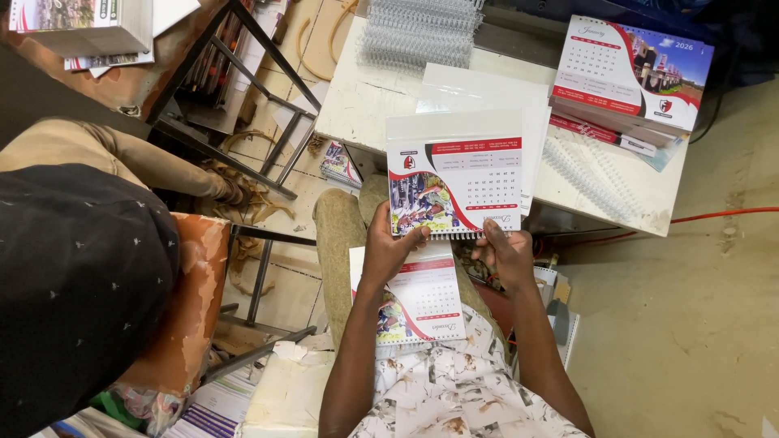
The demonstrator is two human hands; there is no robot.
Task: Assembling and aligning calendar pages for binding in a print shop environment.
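The fingers of the left hand (388,247) and right hand (505,253) close narrowly on the bottom corners of a red-and-white calendar sheet (454,182), held upright above the lap. Below the fingers, a second calendar sheet (422,300) rests on the knees. Beyond them, the white table (365,97) carries blank white sheets (487,85), grey spiral binding coils (418,32) and, to the right, a stack of finished calendars (629,73).

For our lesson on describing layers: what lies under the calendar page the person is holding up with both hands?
Under the calendar page, held by the left hand and right hand, a second calendar rests on the lap. Its top edge is covered, and the white table edge behind is partly hidden.
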